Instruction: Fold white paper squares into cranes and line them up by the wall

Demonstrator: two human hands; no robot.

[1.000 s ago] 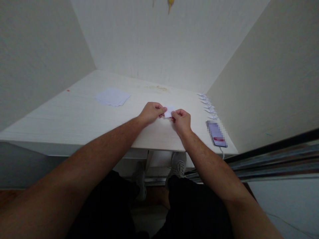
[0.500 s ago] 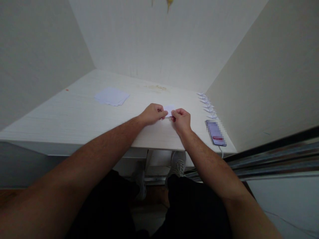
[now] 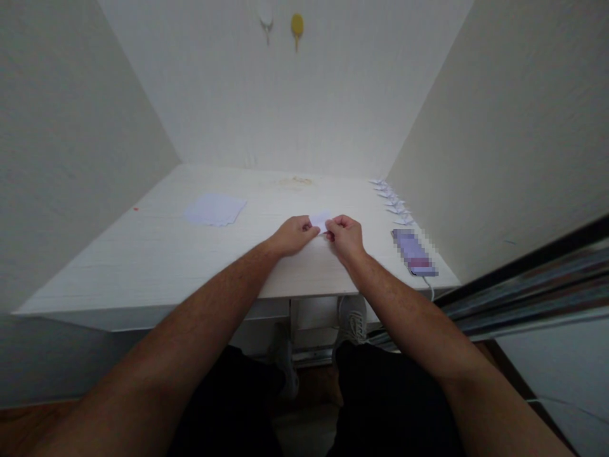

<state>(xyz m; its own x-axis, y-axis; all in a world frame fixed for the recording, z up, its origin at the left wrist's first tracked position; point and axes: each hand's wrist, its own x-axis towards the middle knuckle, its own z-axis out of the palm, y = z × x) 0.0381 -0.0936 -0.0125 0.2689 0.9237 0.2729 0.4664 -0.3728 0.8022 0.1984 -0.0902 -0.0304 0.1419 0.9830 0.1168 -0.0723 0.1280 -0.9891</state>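
A small piece of white paper [image 3: 320, 221] is held between my two hands, just above the front part of the white desk [image 3: 157, 266]. My left hand [image 3: 295, 235] pinches its left edge between thumb and fingers. On the other side, my right hand [image 3: 346, 235] grips the right edge the same way. The paper looks folded, but its exact folds are too small to make out. To the left lies a stack of white paper sheets [image 3: 216, 209]. Several small folded paper figures [image 3: 394, 206] stand in a row along the desk's right side.
A phone [image 3: 413, 252] with a white cable [image 3: 430, 289] lies near the right front corner. Walls close in the desk at the back and both sides. Two hooks, one yellow [image 3: 297, 25] and one white [image 3: 266, 18], are on the back wall.
The camera view has tilted up and shifted, so the wall hooks show more fully. Both hands still pinch the paper, with only a slight change in its angle.
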